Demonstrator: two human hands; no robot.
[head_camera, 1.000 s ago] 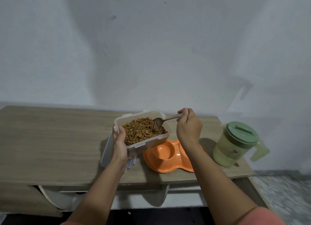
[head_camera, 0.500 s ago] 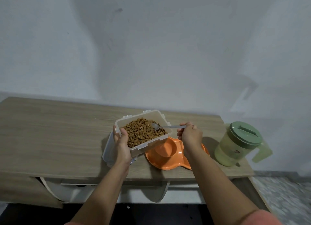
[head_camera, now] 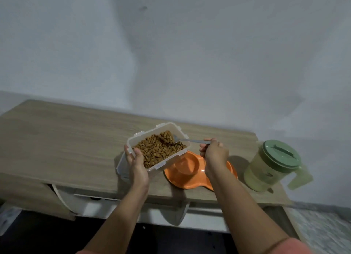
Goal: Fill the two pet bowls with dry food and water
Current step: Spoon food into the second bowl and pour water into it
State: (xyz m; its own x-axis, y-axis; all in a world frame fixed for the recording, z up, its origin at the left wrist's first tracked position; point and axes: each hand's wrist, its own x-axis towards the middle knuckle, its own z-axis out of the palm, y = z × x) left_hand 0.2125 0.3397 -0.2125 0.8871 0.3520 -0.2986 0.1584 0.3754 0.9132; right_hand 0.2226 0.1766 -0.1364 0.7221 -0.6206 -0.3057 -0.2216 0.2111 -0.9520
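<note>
The table (head_camera: 66,140) carries everything, and its front edge runs just under the dish and the jug's base, so there is little margin on the near side; the broad bare wood to the left is the open room. The jug (head_camera: 273,166), lid on, stands at the right end near the corner, well apart from the hands, its handle reaching past the table's edge. The tub (head_camera: 157,149) of kibble is tilted toward the dish, held up off the table in the left hand (head_camera: 137,165), thumb over the near rim and fingers curled under the wall; a lid seems to lie beneath it. The orange dish (head_camera: 187,170), with its 2 bowls, sits touching the tub's lower corner; the 1 visible bowl looks empty, the other is hidden by the right forearm. The right hand (head_camera: 214,153) pinches the spoon (head_camera: 190,140) handle. A second ago the spoon hovered at the rim; now its head is buried in the kibble (head_camera: 157,149), so the first scoop is being loaded. Next it must clear the tub's right rim and drop to the bowl without spilling.
</note>
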